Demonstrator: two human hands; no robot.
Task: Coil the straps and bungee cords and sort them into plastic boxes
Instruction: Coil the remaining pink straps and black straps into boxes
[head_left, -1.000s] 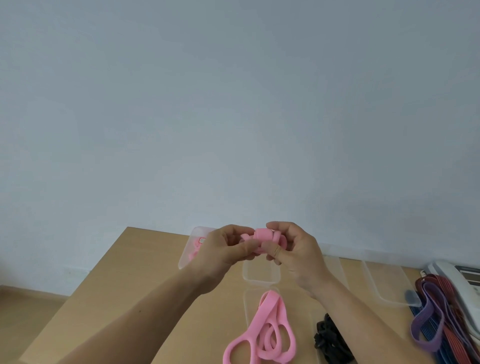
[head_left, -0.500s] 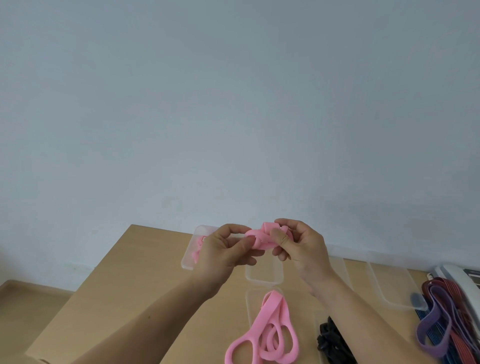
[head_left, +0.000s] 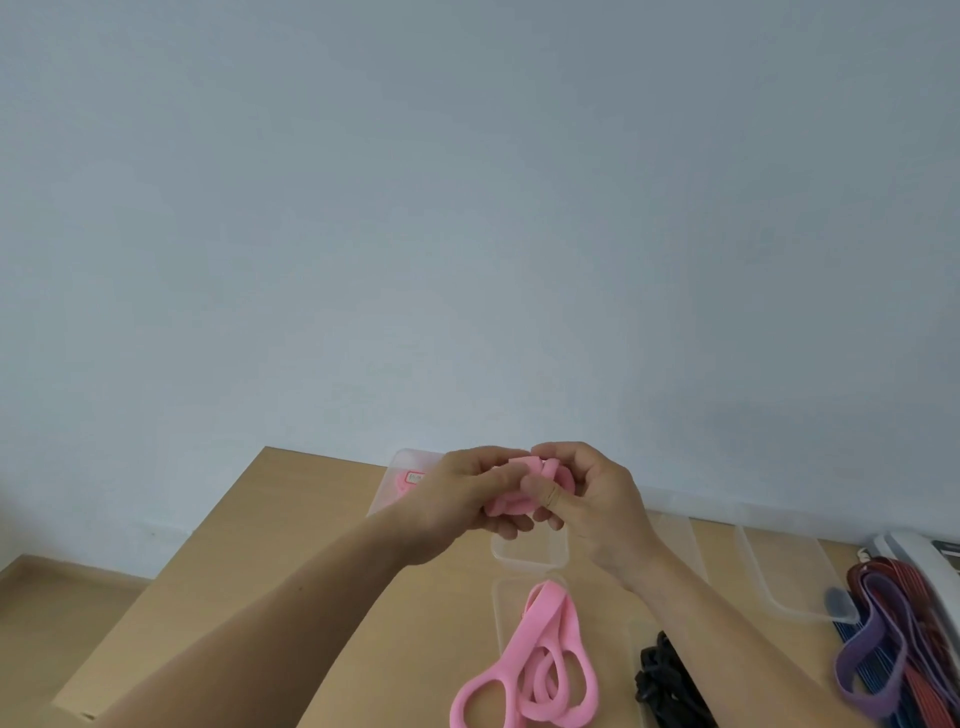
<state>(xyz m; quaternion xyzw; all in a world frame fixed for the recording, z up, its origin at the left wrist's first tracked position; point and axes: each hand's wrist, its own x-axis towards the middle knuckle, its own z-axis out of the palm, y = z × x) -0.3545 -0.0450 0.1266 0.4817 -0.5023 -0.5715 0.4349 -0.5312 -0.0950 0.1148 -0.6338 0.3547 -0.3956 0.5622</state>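
Far box: a clear plastic box (head_left: 402, 467) lies on the light wooden surface (head_left: 249, 561) just behind the left fingers. Something pink with a small label is inside, and the hand mostly hides it.
Left hand: the left hand (head_left: 460, 499) has its fingers clenched round the lower end of the coil.
Coil: a pink stretchy band (head_left: 511, 506), bunched small, is held in the air between both sets of fingers. Most of its turns are covered.
Right hand: the right hand (head_left: 597, 506) pinches the upper turns with thumb and curled fingers.
Box below: a shallow clear box (head_left: 530, 560) sits straight beneath the fingers, its far end hidden.
Loose bands: looped pink bands (head_left: 540, 670) lie nearer the person than the fingers.
Black cords: tangled black cords (head_left: 665, 686) lie beside the right forearm, cut off at the bottom.
Right box: a long clear box (head_left: 779, 582) lies right of the right fingers.
Heap: purple, red and blue straps (head_left: 883, 639) lie farthest right and run off-frame.
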